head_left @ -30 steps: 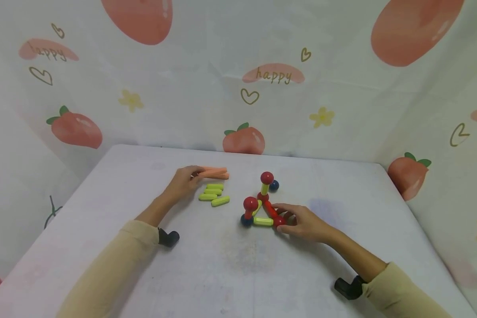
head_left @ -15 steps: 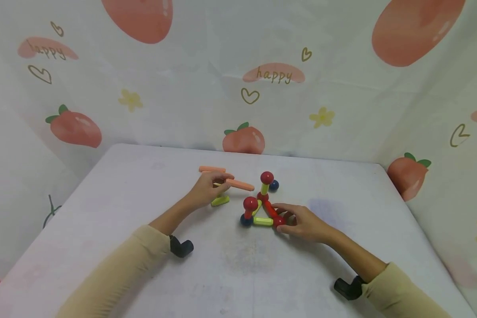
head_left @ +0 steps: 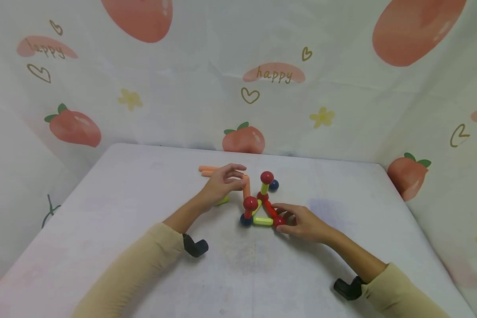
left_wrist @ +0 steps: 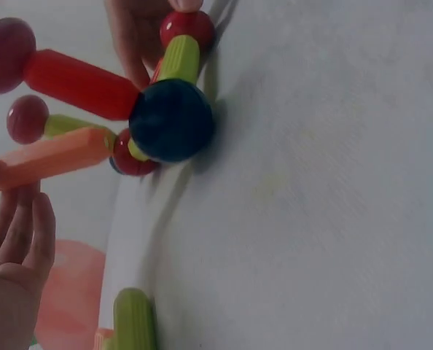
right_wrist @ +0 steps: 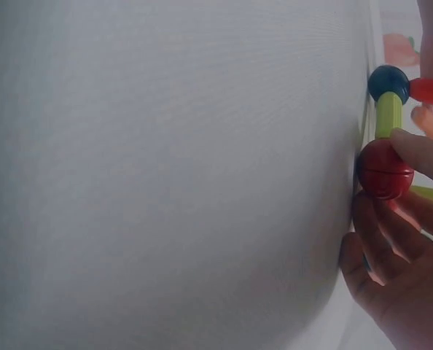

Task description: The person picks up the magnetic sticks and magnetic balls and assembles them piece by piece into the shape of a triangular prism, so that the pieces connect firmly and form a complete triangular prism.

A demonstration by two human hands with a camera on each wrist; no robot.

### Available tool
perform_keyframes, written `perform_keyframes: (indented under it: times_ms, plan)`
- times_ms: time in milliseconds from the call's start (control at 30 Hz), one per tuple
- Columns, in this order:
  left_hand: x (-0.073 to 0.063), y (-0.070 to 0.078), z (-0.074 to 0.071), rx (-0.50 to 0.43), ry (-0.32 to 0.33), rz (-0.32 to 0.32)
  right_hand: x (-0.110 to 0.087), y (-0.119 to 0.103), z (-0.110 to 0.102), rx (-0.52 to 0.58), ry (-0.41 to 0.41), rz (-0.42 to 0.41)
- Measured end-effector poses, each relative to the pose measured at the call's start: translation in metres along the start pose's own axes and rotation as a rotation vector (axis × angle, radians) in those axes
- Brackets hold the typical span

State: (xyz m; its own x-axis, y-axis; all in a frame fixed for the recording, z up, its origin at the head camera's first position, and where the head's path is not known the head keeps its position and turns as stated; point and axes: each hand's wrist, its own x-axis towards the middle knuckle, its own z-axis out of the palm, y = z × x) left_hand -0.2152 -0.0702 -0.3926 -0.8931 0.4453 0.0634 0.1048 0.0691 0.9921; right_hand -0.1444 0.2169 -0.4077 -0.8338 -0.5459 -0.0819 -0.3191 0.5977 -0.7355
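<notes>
Head: left hand (head_left: pixel 222 180) pinches an orange rod (head_left: pixel 246 189) by its upper end, roughly upright, lower end hidden behind a red top ball (head_left: pixel 250 203). Spot is about mid-width on the tabletop (head_left: pixel 238 274), toward the far edge. Right hand (head_left: pixel 304 224) grips the red corner ball (head_left: pixel 279 221) of the ball-and-rod frame (head_left: pixel 263 221), on the side facing the tabletop's right edge. Spare orange rods (head_left: pixel 208 168) lie left of that, closer to the far edge. Left wrist: thumb and fingertips on one rod end, other end bare, aimed at the frame; can't tell if it touches the rear red ball (head_left: pixel 263 196). Looks like light, stiff, hard plastic, unlikely to break; smooth faces might twist in an end pinch, so mid-length is probably steadier and leaves both ends free. Right wrist: thumb on the corner ball, fingers round the far side, low by the tabletop. Good hold, I'd say: frame looks light, joints could pop under side load. Avoid grabbing the uprights.
</notes>
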Motion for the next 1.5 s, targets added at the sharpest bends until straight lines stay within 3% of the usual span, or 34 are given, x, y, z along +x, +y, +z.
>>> perform_keyframes:
  times_ms: [400, 767, 1000, 1100, 1267, 1500]
  plan:
    - [0.016, -0.002, 0.019, 0.108, -0.090, -0.089, 0.000, 0.001, 0.001, 0.007, 0.006, -0.022]
    - [0.024, 0.006, 0.026, 0.122, -0.131, -0.059, 0.002, 0.001, 0.002, -0.001, 0.022, -0.005]
    - [0.022, 0.012, 0.021, 0.209, -0.241, 0.070, 0.002, 0.002, 0.002, 0.009, 0.009, -0.024]
    - [0.022, 0.012, 0.019, 0.225, -0.265, 0.092, 0.002, 0.002, 0.003, 0.013, 0.009, -0.026]
    - [0.019, 0.008, 0.017, 0.227, -0.249, 0.051, 0.002, 0.000, 0.003, 0.022, 0.008, -0.034]
    - [-0.003, -0.008, 0.001, 0.277, -0.275, -0.034, 0.002, 0.001, 0.003, 0.030, 0.006, -0.013]
